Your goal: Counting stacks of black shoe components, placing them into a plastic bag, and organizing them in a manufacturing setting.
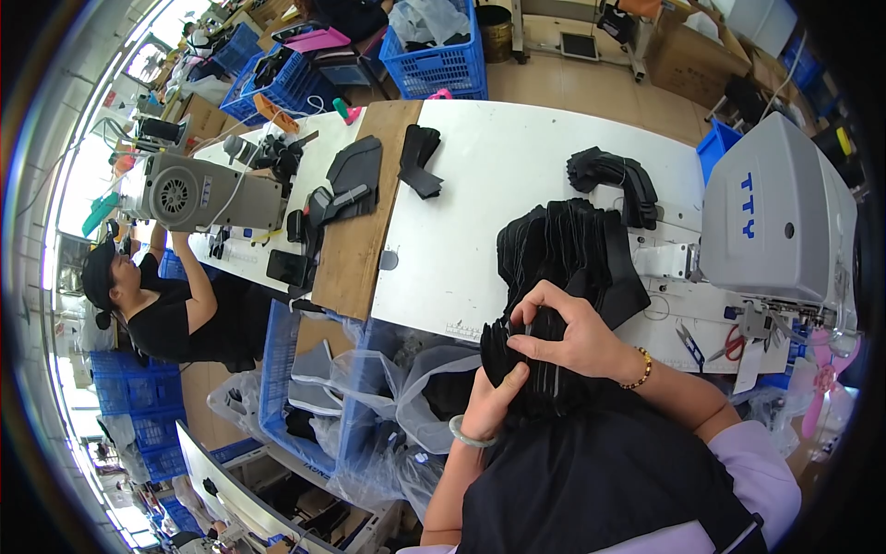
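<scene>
At the front edge of the white table, my left hand (489, 402) is closed around the near end of a bundle of black fabric pieces (498, 354). Thumb and forefinger of my right hand (581, 337) pinch at the top of the same bundle. Just beyond them a large stack of black fabric pieces (563, 242) stands fanned on the tabletop. Farther back lies a smaller curved stack of black strips (616, 180). Several more black strips (422, 162) rest apart to the left.
A grey sewing machine (780, 212) stands at the right, with scissors (729, 343) near it. On the left, a person in black works at another machine (189, 191). Blue crates (279, 369) with plastic bags stand below the table's front edge. A wooden board (355, 249) joins two tabletops.
</scene>
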Demonstrator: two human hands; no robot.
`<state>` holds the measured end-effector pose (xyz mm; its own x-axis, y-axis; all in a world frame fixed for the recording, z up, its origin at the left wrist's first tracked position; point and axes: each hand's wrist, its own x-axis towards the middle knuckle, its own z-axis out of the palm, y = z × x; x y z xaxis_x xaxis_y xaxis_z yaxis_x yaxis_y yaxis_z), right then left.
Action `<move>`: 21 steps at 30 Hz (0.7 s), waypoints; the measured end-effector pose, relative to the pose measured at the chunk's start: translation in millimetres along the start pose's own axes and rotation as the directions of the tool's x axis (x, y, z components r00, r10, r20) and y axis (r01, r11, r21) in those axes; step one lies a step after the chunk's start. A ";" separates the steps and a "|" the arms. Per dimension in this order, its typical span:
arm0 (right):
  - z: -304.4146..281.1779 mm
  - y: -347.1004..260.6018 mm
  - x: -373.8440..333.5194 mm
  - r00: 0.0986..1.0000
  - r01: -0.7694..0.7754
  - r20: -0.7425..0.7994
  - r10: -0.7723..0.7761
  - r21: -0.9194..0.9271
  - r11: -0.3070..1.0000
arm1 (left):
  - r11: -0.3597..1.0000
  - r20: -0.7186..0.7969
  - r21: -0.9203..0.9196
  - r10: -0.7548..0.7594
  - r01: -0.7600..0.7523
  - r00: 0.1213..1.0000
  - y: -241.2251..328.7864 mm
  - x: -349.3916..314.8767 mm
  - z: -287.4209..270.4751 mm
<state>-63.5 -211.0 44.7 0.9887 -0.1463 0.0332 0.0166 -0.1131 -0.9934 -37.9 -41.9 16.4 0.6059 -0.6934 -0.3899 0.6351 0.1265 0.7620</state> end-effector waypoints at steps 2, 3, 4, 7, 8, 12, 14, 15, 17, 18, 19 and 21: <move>0.0 -2.0 -0.5 1.000 -0.007 -0.010 0.006 -0.054 0.998 | 1.000 0.006 0.022 0.005 -0.005 1.000 -0.4 -0.4 -0.8; 1.0 -2.2 -1.1 1.000 -0.007 -0.010 0.006 -0.054 0.999 | 0.999 0.022 0.035 0.014 -0.015 1.000 -1.5 0.1 -2.4; 2.1 -2.6 -1.7 0.999 0.010 -0.046 -0.012 -0.055 0.998 | 0.999 0.039 0.047 0.023 -0.025 0.999 -2.3 1.1 -3.6; 2.2 -0.3 -0.1 0.991 0.106 -0.070 -0.110 -0.066 0.992 | 1.000 0.027 0.006 0.010 -0.010 1.000 -5.1 -0.2 -5.5; 1.7 1.1 1.0 0.981 0.184 -0.057 -0.188 -0.073 0.980 | 1.000 0.027 0.006 0.011 -0.011 1.000 -6.1 0.4 -6.4; -5.7 3.0 1.9 0.967 0.253 -0.003 -0.256 -0.155 0.955 | 1.000 0.049 0.005 -0.007 0.007 0.999 -6.6 2.8 -6.8; -8.8 1.1 3.9 0.970 0.241 0.061 -0.234 -0.186 0.953 | 1.000 0.063 0.010 -0.003 0.002 0.998 -6.8 3.9 -7.4; -12.9 -2.8 5.4 0.970 0.241 0.059 -0.234 -0.185 0.953 | 0.999 0.060 0.031 -0.024 0.022 0.998 -7.6 4.5 -8.4; -23.3 -12.9 8.8 0.966 0.113 0.254 -0.055 -0.219 0.969 | 0.998 0.057 0.052 -0.047 0.044 0.997 -6.0 4.8 -7.6; -26.8 -14.1 10.7 0.966 0.112 0.252 -0.055 -0.219 0.969 | 0.996 0.089 0.082 -0.048 0.041 0.995 -2.2 4.6 -4.9; -30.6 -15.5 12.3 0.953 0.107 0.302 -0.034 -0.229 0.968 | 0.993 0.122 0.112 -0.050 0.036 0.991 0.2 4.8 -2.9; -34.3 -13.1 12.7 0.937 0.102 0.349 -0.012 -0.239 0.966 | 0.991 0.134 0.128 -0.059 0.042 0.989 0.0 5.7 -1.8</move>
<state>-56.3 -245.0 61.9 0.9782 0.2074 0.0053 0.0811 -0.3590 -0.9298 -33.6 -44.6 13.3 0.4975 -0.7887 -0.3611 0.5931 0.0055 0.8051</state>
